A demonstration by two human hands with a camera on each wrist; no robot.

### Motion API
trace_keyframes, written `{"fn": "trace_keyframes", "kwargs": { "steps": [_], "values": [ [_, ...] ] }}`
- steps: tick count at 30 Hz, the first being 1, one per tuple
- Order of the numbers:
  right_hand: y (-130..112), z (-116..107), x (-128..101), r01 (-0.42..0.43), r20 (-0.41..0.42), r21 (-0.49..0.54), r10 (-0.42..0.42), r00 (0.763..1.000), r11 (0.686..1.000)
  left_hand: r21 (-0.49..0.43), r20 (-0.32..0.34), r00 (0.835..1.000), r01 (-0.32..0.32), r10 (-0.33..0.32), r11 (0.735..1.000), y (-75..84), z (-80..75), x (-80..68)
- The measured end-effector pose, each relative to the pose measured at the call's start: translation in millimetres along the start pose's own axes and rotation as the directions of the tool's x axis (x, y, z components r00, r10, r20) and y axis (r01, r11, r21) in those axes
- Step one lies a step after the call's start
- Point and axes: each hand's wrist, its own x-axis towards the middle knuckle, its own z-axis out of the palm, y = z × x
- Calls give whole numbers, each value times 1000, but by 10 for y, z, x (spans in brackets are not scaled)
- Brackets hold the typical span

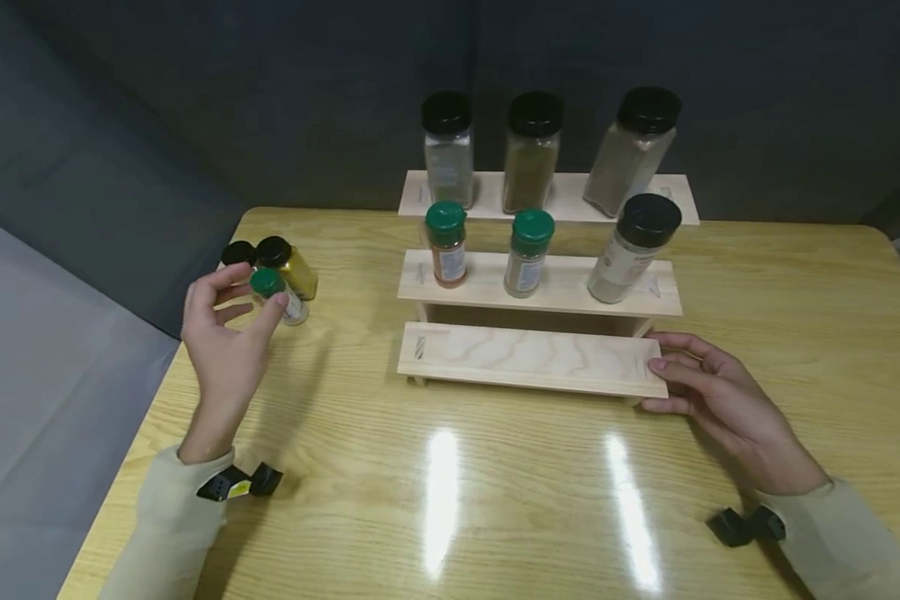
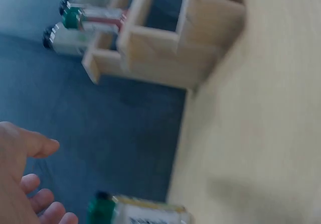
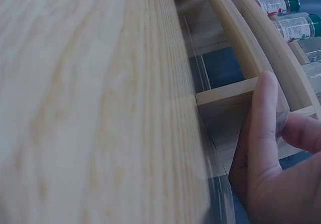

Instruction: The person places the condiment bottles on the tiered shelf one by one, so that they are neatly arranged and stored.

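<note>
My left hand [image 1: 225, 342] is at a small spice jar with a green cap [image 1: 268, 282] on the left of the table, its thumb and fingers spread on either side of the cap. In the left wrist view a gap shows between the fingers [image 2: 42, 200] and that jar [image 2: 150, 215]. Two black-capped jars, one a yellow spice jar [image 1: 298, 275], stand just behind it. With my right hand [image 1: 727, 408] I grip the right end of the lowest step of a three-tier wooden spice rack [image 1: 532, 358], thumb on top.
The rack's top tier carries three tall black-capped jars [image 1: 532, 158]. On its middle tier stand two green-capped jars [image 1: 527, 258] and a black-capped one [image 1: 624, 262]. A dark curtain [image 1: 330, 108] hangs behind the wooden table [image 1: 345, 500].
</note>
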Motion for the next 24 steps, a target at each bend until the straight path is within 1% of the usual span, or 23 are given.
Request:
{"fn": "trace_keyframes", "kwargs": {
  "steps": [2,6,9,13,20,24],
  "values": [
    [-3,-5,-2,-1,-2,5,1,1000,1000,49,1,999,46,-46,998,-98,-12,-8],
    [-3,-7,-4,-1,-6,-8,1,1000,1000,105,3,992,122,-123,987,-268,-1,3],
    [-2,-2,-3,1,-9,-22,-2,1000,1000,137,-2,984,174,-176,975,-346,18,14],
    [3,-1,-5,2,-9,-15,-3,1000,1000,189,3,973,228,-233,955,-420,51,29],
    [0,9,-4,8,-1,-9,-8,1000,1000,249,0,954,290,-299,924,-503,87,52],
    [1,6,-7,12,-3,-8,-12,1000,1000,270,0,953,291,-303,918,-542,101,70]
  ]
}}
